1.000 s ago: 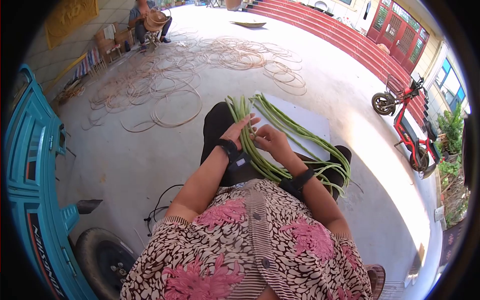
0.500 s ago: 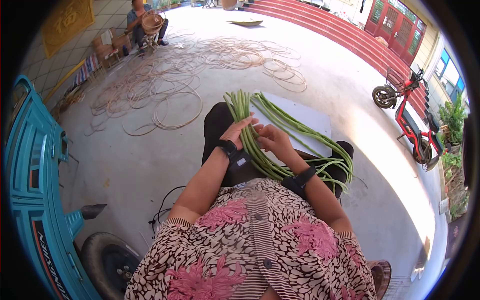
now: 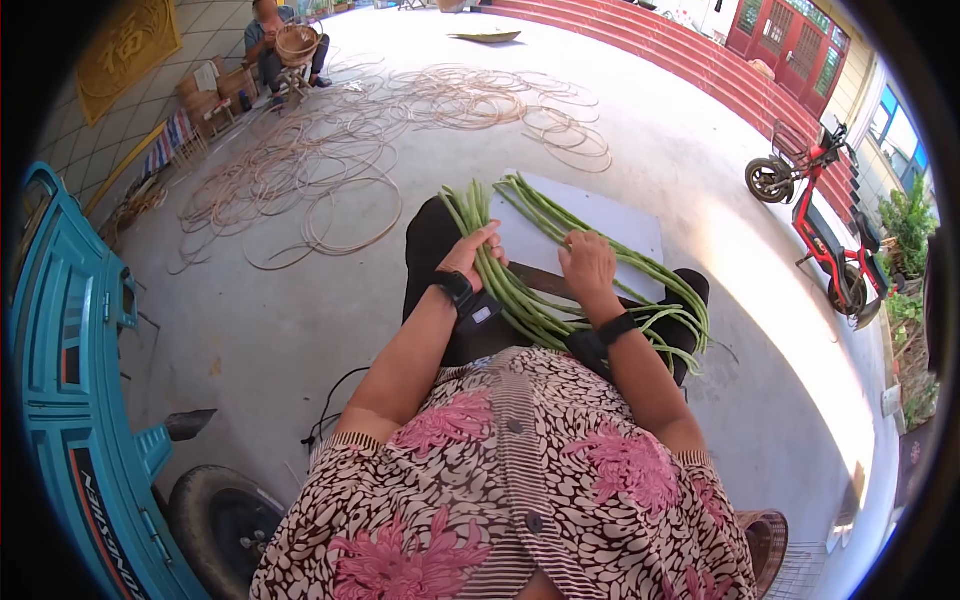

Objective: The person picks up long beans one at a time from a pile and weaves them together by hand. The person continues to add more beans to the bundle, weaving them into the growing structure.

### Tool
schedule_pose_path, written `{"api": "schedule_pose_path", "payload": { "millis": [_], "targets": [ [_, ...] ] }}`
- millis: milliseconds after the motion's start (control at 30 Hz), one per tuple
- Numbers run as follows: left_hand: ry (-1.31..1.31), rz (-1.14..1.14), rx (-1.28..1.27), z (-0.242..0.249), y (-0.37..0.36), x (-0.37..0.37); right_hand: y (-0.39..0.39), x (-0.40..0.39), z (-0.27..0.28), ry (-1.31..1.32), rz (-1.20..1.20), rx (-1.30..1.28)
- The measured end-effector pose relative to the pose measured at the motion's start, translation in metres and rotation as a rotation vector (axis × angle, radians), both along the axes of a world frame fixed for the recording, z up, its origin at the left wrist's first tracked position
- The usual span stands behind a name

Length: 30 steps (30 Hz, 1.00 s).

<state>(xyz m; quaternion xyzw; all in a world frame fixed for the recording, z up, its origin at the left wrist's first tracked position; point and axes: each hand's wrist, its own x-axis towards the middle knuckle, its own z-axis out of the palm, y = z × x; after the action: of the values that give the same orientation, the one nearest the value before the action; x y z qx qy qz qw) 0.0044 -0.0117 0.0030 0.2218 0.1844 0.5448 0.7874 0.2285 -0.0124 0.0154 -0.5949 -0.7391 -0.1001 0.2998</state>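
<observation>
A bundle of long green beans (image 3: 512, 303) is wrapped in my left hand (image 3: 473, 254), its tips fanning out above my fingers. The lower ends of the bundle curve to the right under my right forearm. More long beans (image 3: 545, 215) lie in a loose strip across a pale board (image 3: 625, 228) on my lap. Over that strip sits my right hand (image 3: 588, 263), back upward, with the fingers curled down onto the beans. Its fingertips are partly hidden, but they appear to pinch a bean there.
Coils of thin cane (image 3: 350, 170) spread over the concrete ahead. Beyond them a person (image 3: 275, 50) sits holding a woven basket (image 3: 298, 42). A teal vehicle (image 3: 75, 330) stands at left, a red electric scooter (image 3: 825, 225) at right, near red steps (image 3: 640, 55).
My right hand has left the bundle beside my left hand and moved right, onto the beans on the board. My left hand keeps its hold on the bundle.
</observation>
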Motion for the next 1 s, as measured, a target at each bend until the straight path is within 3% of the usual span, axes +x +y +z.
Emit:
{"api": "schedule_pose_path", "payload": {
  "millis": [133,233,433,633,1000],
  "targets": [
    [0.047,0.031,-0.039,-0.004,0.004,-0.002,0.01,0.006,-0.004,0.026,-0.008,-0.049],
    [0.093,0.048,-0.074,0.005,-0.003,0.0,0.003,0.003,0.003,0.204,0.039,-0.168],
    [0.09,0.029,-0.008,0.003,-0.002,0.002,-0.01,-0.008,0.02,0.965,0.4,-0.421],
    [0.108,0.025,0.055,-0.002,0.002,-0.001,-0.032,-0.017,0.025,0.799,0.724,-0.629],
    [0.096,0.084,0.046,0.002,-0.001,0.0,-0.039,-0.012,0.023,0.691,0.612,-0.748]
  ]
}}
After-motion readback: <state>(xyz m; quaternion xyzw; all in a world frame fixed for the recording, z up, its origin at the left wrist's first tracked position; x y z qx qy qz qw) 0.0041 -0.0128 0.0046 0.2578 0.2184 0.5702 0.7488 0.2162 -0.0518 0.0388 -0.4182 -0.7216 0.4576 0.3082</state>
